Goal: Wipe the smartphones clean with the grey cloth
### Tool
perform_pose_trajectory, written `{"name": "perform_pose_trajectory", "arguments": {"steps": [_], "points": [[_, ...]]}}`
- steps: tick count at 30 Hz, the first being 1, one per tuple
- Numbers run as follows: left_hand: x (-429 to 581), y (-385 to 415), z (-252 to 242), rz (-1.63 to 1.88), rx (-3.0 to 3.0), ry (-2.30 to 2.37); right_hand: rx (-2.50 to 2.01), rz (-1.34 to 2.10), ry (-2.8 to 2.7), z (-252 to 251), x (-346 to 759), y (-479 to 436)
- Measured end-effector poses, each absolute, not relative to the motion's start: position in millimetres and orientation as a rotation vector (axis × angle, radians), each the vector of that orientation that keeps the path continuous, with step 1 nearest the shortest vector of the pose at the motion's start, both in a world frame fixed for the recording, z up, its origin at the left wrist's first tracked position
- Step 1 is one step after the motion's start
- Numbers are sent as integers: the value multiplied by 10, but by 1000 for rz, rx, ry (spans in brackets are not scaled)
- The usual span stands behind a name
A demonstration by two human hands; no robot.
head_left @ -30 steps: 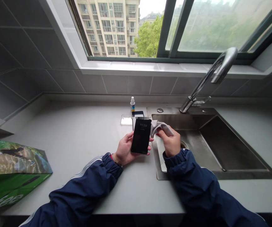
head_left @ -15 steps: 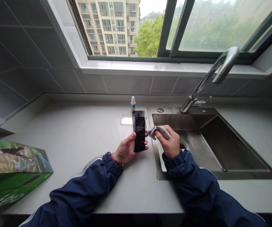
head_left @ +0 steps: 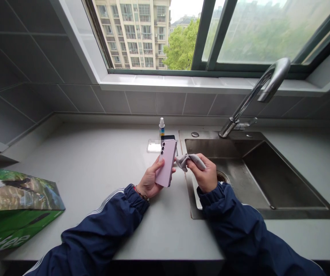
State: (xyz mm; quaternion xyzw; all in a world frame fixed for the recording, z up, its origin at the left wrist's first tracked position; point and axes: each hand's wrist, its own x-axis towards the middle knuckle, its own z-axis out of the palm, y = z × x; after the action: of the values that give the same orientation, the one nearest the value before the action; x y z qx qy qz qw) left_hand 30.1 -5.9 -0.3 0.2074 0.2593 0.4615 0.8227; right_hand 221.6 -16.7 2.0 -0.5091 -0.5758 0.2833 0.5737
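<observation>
A pale pink smartphone is in my left hand, its back with several camera lenses facing up toward me. My left thumb lies on the phone's back and fingertips show at its right edge. Just to the right, my right hand pinches a bunched grey cloth, whose loose end hangs close to the phone's edge; whether they touch I cannot tell. Behind the phone lie a clear phone case and a dark flat object, partly hidden. A small white spray bottle stands upright behind them.
A steel sink is set into the white counter on the right, with a chrome tap at its back. A green printed bag or box sits at the left. The window is above the back wall.
My left hand has turned the phone over, from its dark screen to its pink back. The right hand with the cloth has stayed almost in place.
</observation>
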Motion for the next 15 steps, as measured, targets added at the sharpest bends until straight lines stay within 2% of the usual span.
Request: {"name": "perform_pose_trajectory", "arguments": {"steps": [10, 15], "points": [[331, -128, 93, 820, 436, 312, -1221, 598, -1231, 2, 2232, -140], [370, -163, 25, 761, 460, 332, -1109, 281, -1481, -13, 2276, -166]]}}
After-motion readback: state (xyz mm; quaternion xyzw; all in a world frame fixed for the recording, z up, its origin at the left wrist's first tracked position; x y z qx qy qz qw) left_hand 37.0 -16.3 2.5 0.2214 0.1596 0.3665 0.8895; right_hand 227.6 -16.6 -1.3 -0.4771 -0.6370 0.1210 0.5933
